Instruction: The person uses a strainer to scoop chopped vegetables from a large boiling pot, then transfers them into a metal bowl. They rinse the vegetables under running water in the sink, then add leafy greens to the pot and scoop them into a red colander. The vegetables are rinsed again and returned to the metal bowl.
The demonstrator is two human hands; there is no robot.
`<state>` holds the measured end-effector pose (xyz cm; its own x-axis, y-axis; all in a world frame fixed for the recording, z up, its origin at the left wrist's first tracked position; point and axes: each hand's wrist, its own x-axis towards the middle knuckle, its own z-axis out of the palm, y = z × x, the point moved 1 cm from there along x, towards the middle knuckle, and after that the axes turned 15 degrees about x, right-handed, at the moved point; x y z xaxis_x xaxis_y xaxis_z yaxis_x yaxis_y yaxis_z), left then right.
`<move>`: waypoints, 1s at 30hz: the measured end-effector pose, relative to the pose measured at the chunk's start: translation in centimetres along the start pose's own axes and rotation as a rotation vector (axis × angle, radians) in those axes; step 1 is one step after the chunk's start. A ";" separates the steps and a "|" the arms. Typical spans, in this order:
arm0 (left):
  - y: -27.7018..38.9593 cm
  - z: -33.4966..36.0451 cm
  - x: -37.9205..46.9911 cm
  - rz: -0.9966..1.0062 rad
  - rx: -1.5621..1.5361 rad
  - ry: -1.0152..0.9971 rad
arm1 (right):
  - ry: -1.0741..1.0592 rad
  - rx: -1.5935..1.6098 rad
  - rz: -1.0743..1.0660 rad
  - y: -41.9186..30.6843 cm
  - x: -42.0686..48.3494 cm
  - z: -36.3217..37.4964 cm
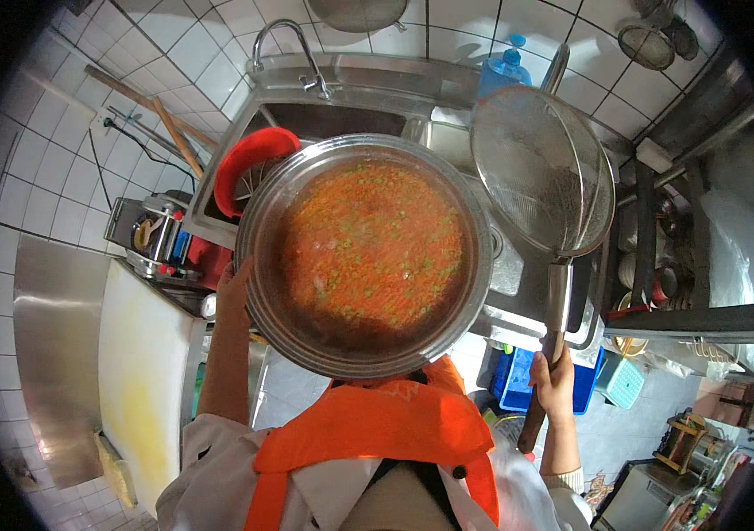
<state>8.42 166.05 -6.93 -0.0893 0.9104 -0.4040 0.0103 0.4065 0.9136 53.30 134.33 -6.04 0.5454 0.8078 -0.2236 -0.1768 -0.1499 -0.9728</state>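
Note:
A large round metal basin (476,265) of diced orange and green vegetables (377,245) is directly before me, over the front of the sink. My left hand (236,282) grips its left rim. On the right, my right hand (553,381) is closed around the wooden handle of a big wire mesh strainer (543,172), whose round head is raised over the right part of the sink unit. Behind the basin's left edge a red-rimmed strainer or basket (234,166) sits at the sink; the basin hides part of it.
A chrome faucet (297,56) and a blue pump bottle (506,70) stand at the back. On the left are a white cutting board (141,378) and a small metal machine (157,235). A dark rack (689,318) is at right, with a blue crate (513,385) on the floor.

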 end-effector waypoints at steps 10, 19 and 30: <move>5.2 3.7 -2.0 0.043 0.149 0.058 | -0.179 0.327 0.626 6.5 5.1 0.1; 6.7 4.9 -0.4 0.078 0.102 -0.156 | -0.309 0.476 0.701 8.0 8.5 -1.5; 8.2 6.1 -0.2 0.053 0.371 0.064 | -0.322 0.523 0.831 8.5 10.3 -3.3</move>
<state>14.61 169.70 0.37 -0.1405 0.9290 -0.3425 0.3755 0.3700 0.8497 60.16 139.51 -16.84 -0.1427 0.6884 -0.7111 -0.7739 -0.5255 -0.3535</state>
